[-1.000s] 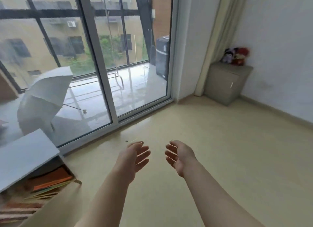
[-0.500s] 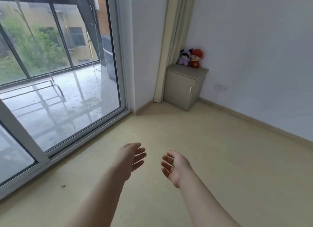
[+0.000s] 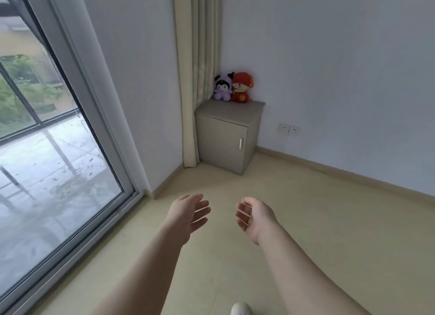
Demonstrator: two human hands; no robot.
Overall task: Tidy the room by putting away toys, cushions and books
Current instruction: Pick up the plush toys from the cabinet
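Observation:
Two plush toys sit side by side at the back of a small grey cabinet (image 3: pixel 226 136) in the room's corner: a purple and black one (image 3: pixel 223 88) on the left and a red one (image 3: pixel 242 88) on the right. My left hand (image 3: pixel 188 214) and my right hand (image 3: pixel 255 217) are stretched out in front of me over the floor, palms turned toward each other, fingers relaxed, holding nothing. Both hands are well short of the cabinet.
A glass sliding door (image 3: pixel 54 150) runs along the left with a balcony behind it. A beige curtain (image 3: pixel 195 74) hangs left of the cabinet. Wall sockets (image 3: pixel 289 128) sit low on the right wall. A white shoe tip (image 3: pixel 241 308) shows at the bottom.
The view has swung right: the low shelf with books and the umbrella outside have left the frame, and the corner cabinet with the toys is nearer and more central. My hands stay empty.

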